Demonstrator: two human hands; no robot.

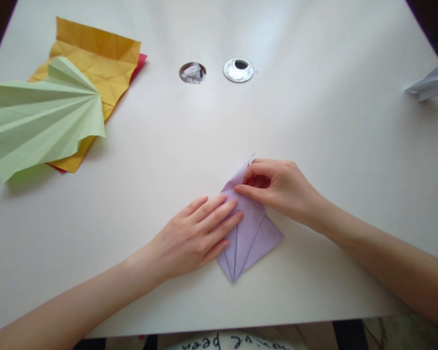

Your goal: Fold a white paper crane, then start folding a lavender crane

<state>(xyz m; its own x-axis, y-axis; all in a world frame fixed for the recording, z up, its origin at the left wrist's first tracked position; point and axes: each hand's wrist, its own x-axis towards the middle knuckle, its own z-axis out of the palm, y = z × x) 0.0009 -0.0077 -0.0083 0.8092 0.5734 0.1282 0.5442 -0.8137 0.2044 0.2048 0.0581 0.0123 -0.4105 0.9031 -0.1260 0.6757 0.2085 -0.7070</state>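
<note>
A piece of lilac origami paper (253, 238), folded into a kite-like shape with crease lines meeting at its lower tip, lies on the white table. My left hand (200, 231) rests flat on its left side, fingers stretched out and slightly apart. At the upper part of the paper, my right hand (277, 184) pinches the edge, thumb on top and curled index finger near the top point. The right fingers hide part of the upper right edge. My left palm covers the paper's left corner.
Creased sheets lie at the upper left: light green paper (51, 116) over yellow paper (98, 58), with red paper (138, 65) beneath. Two round holes show in the table (332, 121), one stuffed with crumpled material (192, 73), one with a metal ring (238, 74). Folded white paper (434, 82) stands at right.
</note>
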